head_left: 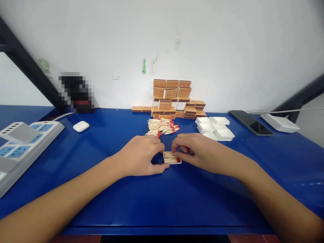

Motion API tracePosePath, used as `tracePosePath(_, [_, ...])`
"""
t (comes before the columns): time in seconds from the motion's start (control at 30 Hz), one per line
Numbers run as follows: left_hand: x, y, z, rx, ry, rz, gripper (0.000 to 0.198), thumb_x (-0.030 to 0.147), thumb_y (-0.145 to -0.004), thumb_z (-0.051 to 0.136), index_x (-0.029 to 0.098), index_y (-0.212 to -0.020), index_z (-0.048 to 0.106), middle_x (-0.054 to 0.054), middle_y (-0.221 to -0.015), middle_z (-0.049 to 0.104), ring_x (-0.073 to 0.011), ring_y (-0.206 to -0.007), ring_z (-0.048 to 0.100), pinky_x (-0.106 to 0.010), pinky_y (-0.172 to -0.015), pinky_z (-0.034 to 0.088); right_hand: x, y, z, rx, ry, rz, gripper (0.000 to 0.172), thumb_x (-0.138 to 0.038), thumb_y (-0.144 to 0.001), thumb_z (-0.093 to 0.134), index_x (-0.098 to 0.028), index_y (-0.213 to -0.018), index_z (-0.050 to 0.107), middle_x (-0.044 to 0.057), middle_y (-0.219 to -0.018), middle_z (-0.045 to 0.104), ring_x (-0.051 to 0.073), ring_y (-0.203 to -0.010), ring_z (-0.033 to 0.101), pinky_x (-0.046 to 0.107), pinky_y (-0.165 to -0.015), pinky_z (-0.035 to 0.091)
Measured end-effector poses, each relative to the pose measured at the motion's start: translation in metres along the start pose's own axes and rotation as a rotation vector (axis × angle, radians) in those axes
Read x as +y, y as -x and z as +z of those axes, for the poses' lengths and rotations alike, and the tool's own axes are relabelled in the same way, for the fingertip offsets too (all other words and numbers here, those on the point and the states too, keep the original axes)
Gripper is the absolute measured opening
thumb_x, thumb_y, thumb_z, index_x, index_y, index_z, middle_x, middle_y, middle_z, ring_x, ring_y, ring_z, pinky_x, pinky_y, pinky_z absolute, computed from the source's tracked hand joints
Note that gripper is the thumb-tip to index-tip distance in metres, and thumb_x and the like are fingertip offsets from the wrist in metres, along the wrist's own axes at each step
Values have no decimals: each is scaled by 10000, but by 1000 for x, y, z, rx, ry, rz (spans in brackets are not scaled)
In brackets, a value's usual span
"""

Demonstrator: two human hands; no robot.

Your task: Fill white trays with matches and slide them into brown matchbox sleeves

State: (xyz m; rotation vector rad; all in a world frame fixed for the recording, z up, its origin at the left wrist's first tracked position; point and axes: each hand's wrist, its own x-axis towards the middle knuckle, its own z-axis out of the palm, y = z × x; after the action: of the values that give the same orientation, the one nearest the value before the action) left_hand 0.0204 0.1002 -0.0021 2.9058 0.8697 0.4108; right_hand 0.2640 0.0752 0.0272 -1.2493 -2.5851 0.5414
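matches (169, 160) could spill if the left hand (141, 156), pinching the tray (172, 164) at one end, tips it; whether the right hand (194, 148) pinches any is unclear.

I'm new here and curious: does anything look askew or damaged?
Yes: one matchbox sits crooked before the straighter stack behind it, and green and whitish scraps cling to the wall, perhaps old tape residue.
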Motion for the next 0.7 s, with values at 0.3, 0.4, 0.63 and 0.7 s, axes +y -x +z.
tracePosePath(0.3, [0, 0, 0, -7, -2, 2, 356, 532, -919, 677, 182, -960, 734, -26, -875, 713, -216, -838, 673, -351, -689, 485, 0, 0, -6, -38, 10, 55, 139, -258, -964, 626, -216, -831, 640, -13, -772, 602, 142, -683, 498, 295, -618, 323])
tracePosePath(0.4, [1, 0, -1, -23, 4, -6, 359, 536, -913, 681, 183, -951, 732, -29, -876, 713, -218, -843, 671, -350, -691, 488, 0, 1, -6, -66, 3, 61, 104, -269, -943, 648, -218, -852, 654, -7, -799, 616, 146, -695, 508, 298, -620, 326])
tracePosePath(0.63, [1, 0, -1, -22, 1, -8, 359, 535, -920, 676, 184, -961, 737, -33, -879, 713, -214, -839, 667, -343, -686, 478, -2, 0, -5, -63, 12, 48, 155, -242, -991, 581, -218, -858, 656, 0, -802, 631, 151, -698, 517, 297, -636, 328])
tracePosePath(0.7, [1, 0, -1, -23, 5, -9, 354, 531, -920, 676, 186, -964, 739, -32, -872, 712, -211, -832, 665, -342, -687, 477, -1, 0, -6, -51, 14, 45, 167, -257, -997, 581, -220, -852, 657, -3, -794, 631, 148, -686, 516, 294, -633, 330])
